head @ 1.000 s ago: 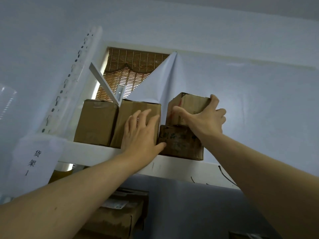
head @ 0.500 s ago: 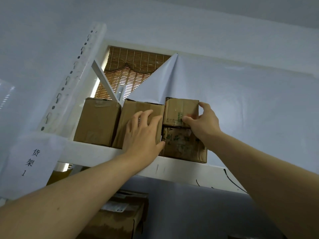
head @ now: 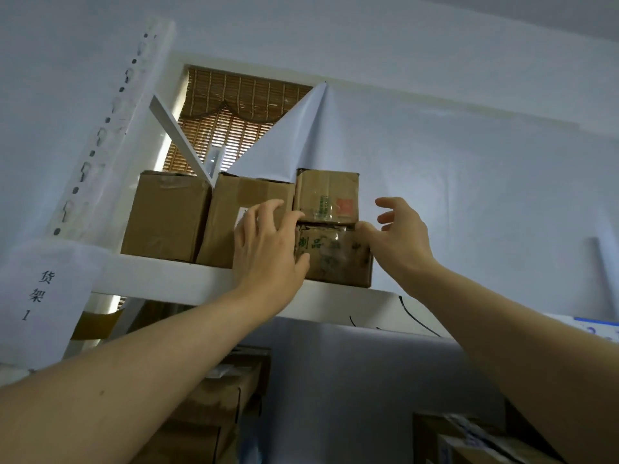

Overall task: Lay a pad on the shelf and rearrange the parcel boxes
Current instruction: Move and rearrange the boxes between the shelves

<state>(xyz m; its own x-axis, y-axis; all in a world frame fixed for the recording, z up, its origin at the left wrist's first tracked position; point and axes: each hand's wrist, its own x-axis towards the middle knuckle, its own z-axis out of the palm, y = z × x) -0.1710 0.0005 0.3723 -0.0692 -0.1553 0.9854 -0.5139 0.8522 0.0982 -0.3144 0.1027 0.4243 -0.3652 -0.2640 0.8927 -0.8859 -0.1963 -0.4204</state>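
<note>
Several brown parcel boxes stand in a row on the white top shelf (head: 160, 279). A small box (head: 326, 195) sits stacked on a printed box (head: 338, 256) at the right end. Left of them stand a taller middle box (head: 241, 209) and a left box (head: 167, 216). My left hand (head: 268, 249) rests flat with straight fingers against the middle box and the stack's left edge. My right hand (head: 398, 236) hovers at the right side of the stack, fingers spread and holding nothing, thumb near the printed box's top corner. No pad is visible under the boxes.
A white upright post (head: 110, 128) with slots and a paper label (head: 40, 296) stands at the left. A bamboo blind (head: 234, 112) and white sheet (head: 435, 195) hang behind. More cardboard boxes (head: 217, 403) sit on the lower shelf, others at bottom right (head: 469, 440).
My right hand set the small box squarely on the printed box and let go, drawing back to the right with fingers spread. My left hand stayed against the boxes.
</note>
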